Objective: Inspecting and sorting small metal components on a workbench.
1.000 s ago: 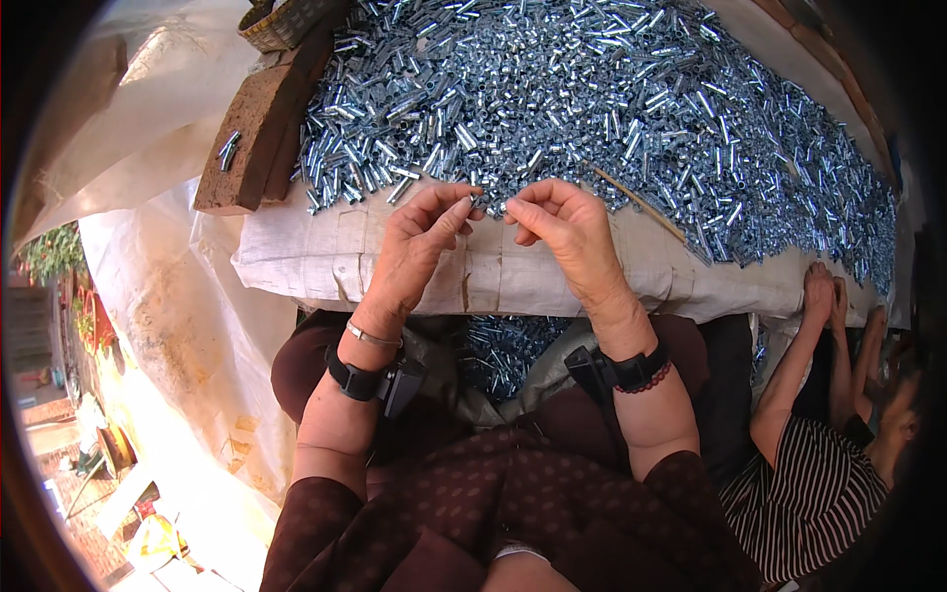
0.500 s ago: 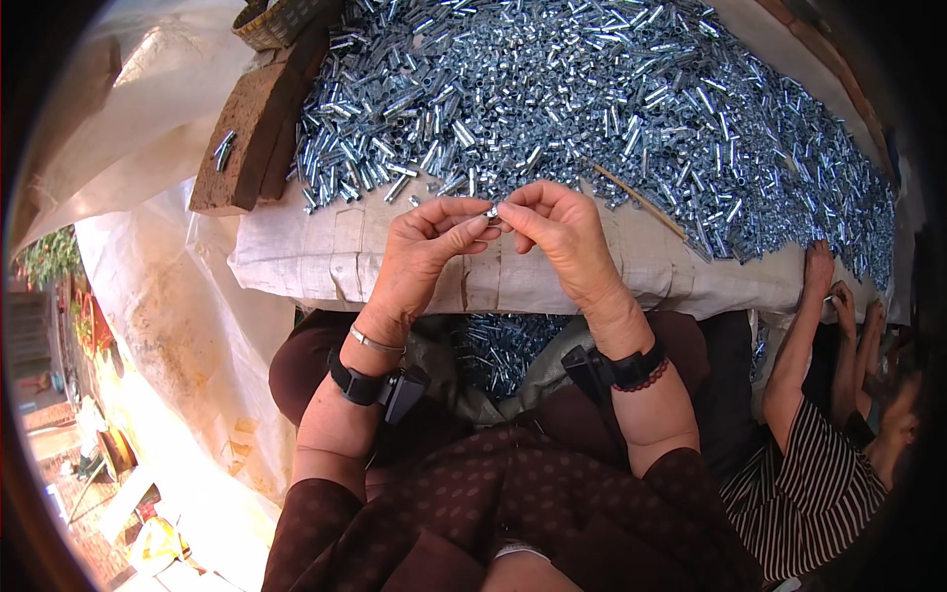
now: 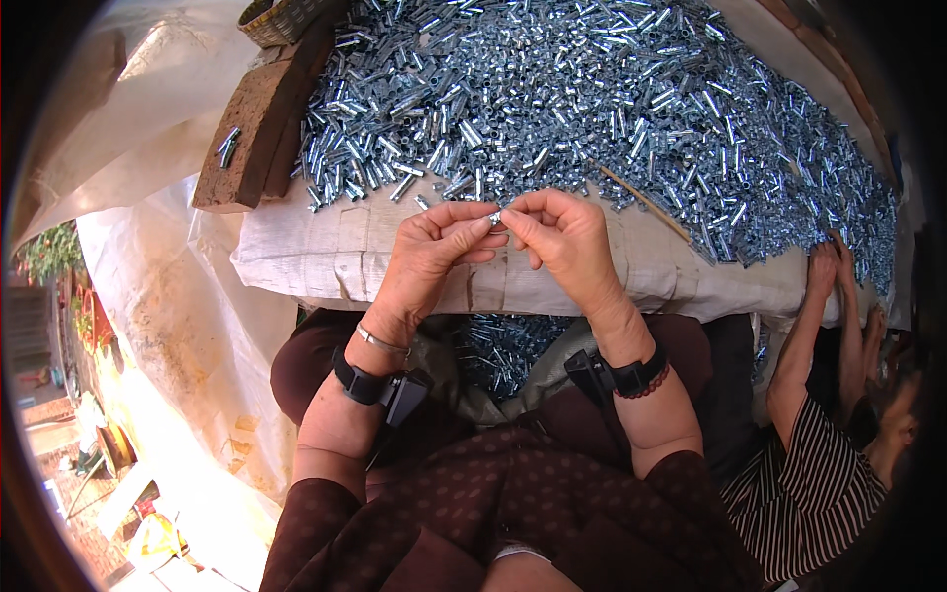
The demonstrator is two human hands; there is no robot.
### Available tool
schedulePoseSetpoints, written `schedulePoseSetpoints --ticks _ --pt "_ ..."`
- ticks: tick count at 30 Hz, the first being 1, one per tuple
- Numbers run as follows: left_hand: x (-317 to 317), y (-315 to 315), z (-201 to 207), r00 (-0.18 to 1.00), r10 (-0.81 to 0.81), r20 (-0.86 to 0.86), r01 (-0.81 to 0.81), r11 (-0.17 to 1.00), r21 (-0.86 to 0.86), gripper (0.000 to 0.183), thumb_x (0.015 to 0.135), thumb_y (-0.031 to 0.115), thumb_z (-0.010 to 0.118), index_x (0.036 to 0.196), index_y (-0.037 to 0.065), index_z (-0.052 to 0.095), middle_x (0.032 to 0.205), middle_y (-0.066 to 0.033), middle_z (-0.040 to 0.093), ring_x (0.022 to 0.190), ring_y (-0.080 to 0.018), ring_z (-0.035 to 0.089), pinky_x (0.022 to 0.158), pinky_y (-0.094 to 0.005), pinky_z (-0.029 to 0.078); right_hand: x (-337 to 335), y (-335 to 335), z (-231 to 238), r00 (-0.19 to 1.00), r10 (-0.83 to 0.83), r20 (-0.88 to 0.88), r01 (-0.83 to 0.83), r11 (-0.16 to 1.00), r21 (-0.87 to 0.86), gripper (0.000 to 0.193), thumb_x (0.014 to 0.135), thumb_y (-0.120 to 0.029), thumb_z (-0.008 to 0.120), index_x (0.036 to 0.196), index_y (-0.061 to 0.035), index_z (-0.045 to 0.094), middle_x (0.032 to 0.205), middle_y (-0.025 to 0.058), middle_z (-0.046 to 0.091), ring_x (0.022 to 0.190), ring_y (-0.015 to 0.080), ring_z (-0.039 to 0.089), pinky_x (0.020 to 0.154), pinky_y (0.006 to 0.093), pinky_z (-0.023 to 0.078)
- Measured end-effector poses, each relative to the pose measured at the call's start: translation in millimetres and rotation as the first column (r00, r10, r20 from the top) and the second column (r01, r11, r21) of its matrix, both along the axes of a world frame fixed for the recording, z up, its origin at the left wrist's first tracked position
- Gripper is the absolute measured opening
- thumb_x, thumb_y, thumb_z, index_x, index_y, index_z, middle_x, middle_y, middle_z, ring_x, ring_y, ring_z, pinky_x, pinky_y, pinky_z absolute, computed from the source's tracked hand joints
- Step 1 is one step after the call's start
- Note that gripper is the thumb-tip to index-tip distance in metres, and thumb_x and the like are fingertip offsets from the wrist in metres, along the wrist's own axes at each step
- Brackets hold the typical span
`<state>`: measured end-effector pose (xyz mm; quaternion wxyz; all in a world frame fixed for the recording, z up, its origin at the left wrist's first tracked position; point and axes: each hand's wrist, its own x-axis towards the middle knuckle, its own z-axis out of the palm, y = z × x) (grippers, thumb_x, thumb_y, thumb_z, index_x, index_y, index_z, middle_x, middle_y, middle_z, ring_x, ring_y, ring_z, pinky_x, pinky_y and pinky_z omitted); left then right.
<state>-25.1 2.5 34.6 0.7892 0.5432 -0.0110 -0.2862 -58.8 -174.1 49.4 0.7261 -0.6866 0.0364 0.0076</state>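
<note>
Hands [image 3: 498,237] (both) around metal sleeve [image 3: 495,217]

Both forearms rise from the lower edge, wrists strapped. The left hand [image 3: 429,259] and right hand [image 3: 564,237] meet fingertip to fingertip, thumbs and forefingers pinched, other fingers curled.

The heap of small metal tubes [image 3: 592,109] before me is shiny silver with a bluish glint, and so is the tiny piece [image 3: 495,216] pinched between my fingers. They lie on a pale off-white cloth [image 3: 395,266]. The wooden block [image 3: 258,138] beside them is reddish brown. My sleeves [image 3: 326,533] are dark brown with faint small dots, and both wrist straps [image 3: 360,380] are black. The person [image 3: 819,483] on my right wears black-and-white stripes.
</note>
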Motion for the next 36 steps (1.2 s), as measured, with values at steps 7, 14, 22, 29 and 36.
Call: schedulePoseSetpoints --ticks 7,14,22,29,36 --pt "1.0 -0.2 -7.4 0.999 0.008 0.036 -0.009 0.999 0.046 0.027 0.089 0.01 0.061 0.112 -0.004 0.059 0.099 -0.0115 0.067 0.087 -0.0165 0.067 0.075 -0.0245 0.054 -1.1 4.6 -7.9 0.999 -0.032 -0.039 0.035 0.997 0.072 0.015 0.086 -0.01 0.065 0.09 0.0036 0.064 0.068 0.004 0.064 0.051 0.005 0.053 0.045 0.0178 0.04" --pt "1.1 -2.1 -10.8 0.999 0.013 0.041 -0.014 1.0 0.026 0.026 0.089 0.01 0.062 0.11 -0.005 0.06 0.097 -0.0128 0.068 0.084 -0.0153 0.067 0.077 -0.0255 0.054 -3.5 7.5 -13.3 0.997 -0.055 -0.048 0.059 0.994 0.09 0.014 0.087 -0.011 0.064 0.091 0.0028 0.065 0.069 0.0043 0.063 0.053 0.0061 0.055 0.048 0.0176 0.043" --pt "-1.0 0.9 -15.7 0.997 0.019 0.073 -0.021 0.999 0.025 0.025 0.089 0.007 0.061 0.11 -0.007 0.06 0.097 -0.0144 0.067 0.085 -0.0166 0.067 0.078 -0.0266 0.055 -5.7 9.3 -20.4 0.997 -0.075 -0.036 0.078 0.993 0.093 0.015 0.088 -0.011 0.063 0.092 0.0033 0.064 0.07 0.0054 0.063 0.053 0.0074 0.056 0.049 0.0191 0.045" --pt "-6.2 0.4 -11.6 0.996 -0.001 0.084 -0.003 0.999 0.05 0.025 0.089 0.006 0.061 0.11 -0.007 0.06 0.097 -0.0143 0.067 0.085 -0.0163 0.067 0.079 -0.0264 0.055 -8.2 3.3 -23.8 0.994 -0.02 -0.105 0.04 0.98 0.192 0.016 0.087 -0.01 0.064 0.093 0.0046 0.064 0.073 0.0066 0.065 0.057 0.0088 0.06 0.051 0.0198 0.047" --pt "-8.4 -3.5 -15.7 0.998 0.0 0.07 -0.002 1.0 0.02 0.023 0.089 0.005 0.06 0.109 -0.007 0.06 0.097 -0.0138 0.067 0.086 -0.0162 0.067 0.078 -0.0261 0.055 -16.6 10.9 -18.6 0.997 -0.065 -0.049 0.072 0.986 0.153 0.014 0.087 -0.01 0.064 0.091 0.0032 0.065 0.073 0.0054 0.064 0.059 0.0077 0.059 0.053 0.019 0.047"
